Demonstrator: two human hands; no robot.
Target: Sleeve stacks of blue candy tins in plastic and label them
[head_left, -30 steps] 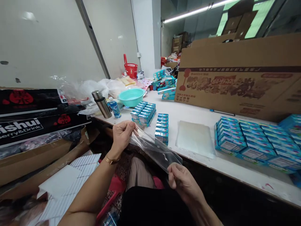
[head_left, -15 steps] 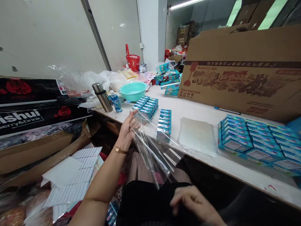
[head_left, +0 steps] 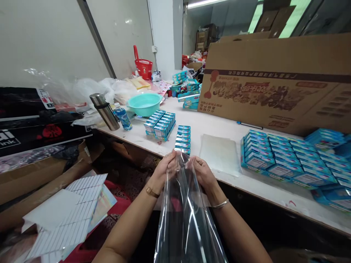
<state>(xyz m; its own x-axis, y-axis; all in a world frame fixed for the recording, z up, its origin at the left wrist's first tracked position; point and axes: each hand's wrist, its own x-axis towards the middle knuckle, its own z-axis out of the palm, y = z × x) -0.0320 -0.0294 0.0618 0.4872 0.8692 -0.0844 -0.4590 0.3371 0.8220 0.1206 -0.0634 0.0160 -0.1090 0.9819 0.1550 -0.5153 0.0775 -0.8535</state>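
A clear plastic bag [head_left: 186, 212] hangs over my lap, its upper edge pinched on either side by my two hands. My left hand [head_left: 166, 168] is closed on the left side of that edge, and my right hand [head_left: 204, 173] grips the right side. Between the hands the film is bunched and partly spread. Just beyond them on the table stands a short row of small blue boxes [head_left: 183, 136]. To the right of the row lies a flat stack of clear bags [head_left: 220, 151]. A tray of blue boxes [head_left: 160, 123] sits to the left of the row.
Many blue boxes [head_left: 285, 157] fill the table's right side before a large cardboard carton [head_left: 263, 84]. A steel thermos [head_left: 105, 111], a blue bottle [head_left: 123, 118] and a turquoise basin [head_left: 145, 104] stand at the left. The table's front edge [head_left: 263, 190] runs past my right forearm.
My right hand has come up from my lap and taken hold of the bag beside my left hand. The bag now hangs lengthwise toward me. The view has shifted rightward.
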